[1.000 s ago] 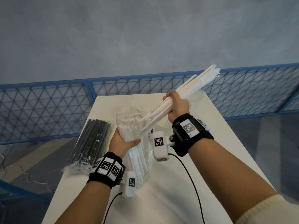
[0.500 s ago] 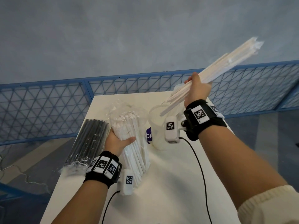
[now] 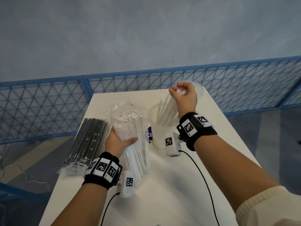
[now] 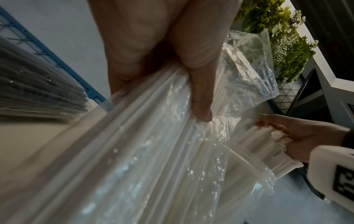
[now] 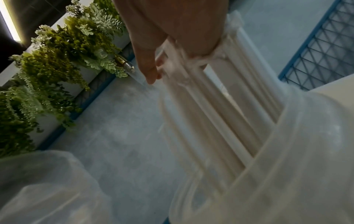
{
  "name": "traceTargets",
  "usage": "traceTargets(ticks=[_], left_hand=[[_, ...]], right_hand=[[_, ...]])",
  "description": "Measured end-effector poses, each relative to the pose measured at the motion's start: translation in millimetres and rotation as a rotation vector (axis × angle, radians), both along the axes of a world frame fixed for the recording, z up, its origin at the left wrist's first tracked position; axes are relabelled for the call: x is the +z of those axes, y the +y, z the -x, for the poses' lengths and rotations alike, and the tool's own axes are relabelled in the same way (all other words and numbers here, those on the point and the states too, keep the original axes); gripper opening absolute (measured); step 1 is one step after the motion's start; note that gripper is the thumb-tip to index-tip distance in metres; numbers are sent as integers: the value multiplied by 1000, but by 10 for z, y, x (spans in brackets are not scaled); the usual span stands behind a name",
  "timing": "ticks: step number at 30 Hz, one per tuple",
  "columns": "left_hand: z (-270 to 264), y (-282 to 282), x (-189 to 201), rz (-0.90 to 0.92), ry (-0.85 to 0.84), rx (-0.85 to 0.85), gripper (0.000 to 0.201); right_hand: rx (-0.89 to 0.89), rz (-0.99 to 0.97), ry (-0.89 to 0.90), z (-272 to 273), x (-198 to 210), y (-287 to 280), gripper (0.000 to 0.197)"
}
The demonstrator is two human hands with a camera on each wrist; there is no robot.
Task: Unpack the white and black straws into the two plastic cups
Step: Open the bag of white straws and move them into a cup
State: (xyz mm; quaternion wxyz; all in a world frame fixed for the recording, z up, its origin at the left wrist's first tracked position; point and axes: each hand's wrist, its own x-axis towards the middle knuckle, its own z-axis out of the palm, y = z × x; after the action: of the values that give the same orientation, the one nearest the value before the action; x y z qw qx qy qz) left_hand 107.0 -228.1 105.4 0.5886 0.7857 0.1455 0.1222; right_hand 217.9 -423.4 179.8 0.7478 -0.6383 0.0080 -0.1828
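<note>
Your right hand (image 3: 184, 97) grips white straws (image 3: 167, 111) by top ends, near upright, lower ends in cup (image 3: 158, 132) at 6 o'clock. Left hand (image 3: 118, 141) clasps bag (image 3: 130, 128).

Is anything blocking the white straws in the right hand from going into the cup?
Nothing visible does. The right hand holds the white straws by their tops, and their lower ends are already inside the plastic cup, whose mouth is open.

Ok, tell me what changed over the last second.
The right hand swung its handful of white straws from pointing up and away to standing in the near cup, still gripping their tops. The left hand kept holding the bag of white straws; the black straws stayed put.
</note>
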Motion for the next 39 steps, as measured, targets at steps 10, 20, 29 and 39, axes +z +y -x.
traceTargets(ticks=[10, 20, 29, 39], left_hand=[[21, -21, 50, -18, 0, 5, 76], [22, -42, 34, -25, 26, -23, 75], [-14, -24, -66, -28, 43, -22, 76], [7, 19, -139, 64, 20, -92, 72]], right_hand=[[92, 618, 168, 210, -226, -188, 54], [104, 827, 23, 44, -260, -102, 22], [175, 919, -294, 502, 159, 163, 18], [437, 1142, 20, 682, -60, 464, 48]])
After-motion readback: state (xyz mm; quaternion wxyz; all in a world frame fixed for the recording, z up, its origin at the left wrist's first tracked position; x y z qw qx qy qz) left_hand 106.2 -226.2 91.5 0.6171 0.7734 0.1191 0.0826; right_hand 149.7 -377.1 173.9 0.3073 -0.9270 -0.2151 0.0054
